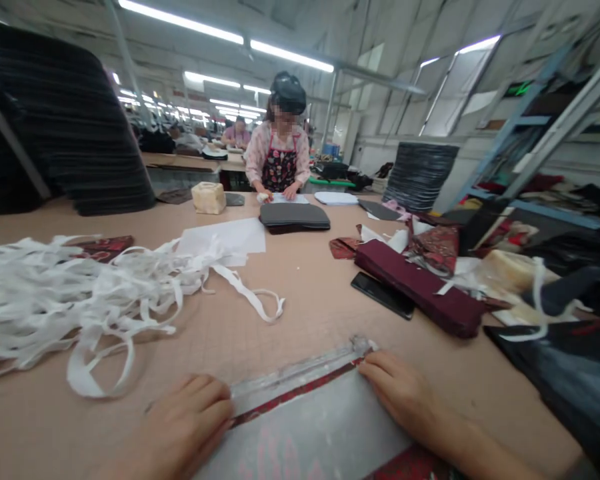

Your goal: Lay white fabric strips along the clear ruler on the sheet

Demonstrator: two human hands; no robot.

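Observation:
A pale, translucent sheet point(300, 433) with a narrow dark red strip point(300, 393) across its upper part lies at the near edge of the table. My left hand point(183, 423) rests at the strip's left end, its fingers pressed together on the material. At the strip's right end, my right hand point(405, 393) has its fingertips closed on the edge, beside a small crumpled greyish bit point(361, 345). Red patterned fabric point(415, 465) shows under the sheet's lower right edge.
White strips point(95, 293) are heaped at left. A maroon block point(420, 287), black phone point(380, 294) and fabric scraps lie at right. Dark grey pieces point(295, 217) are stacked ahead, near a person point(280, 157) working across the table. Black stacks stand on both sides.

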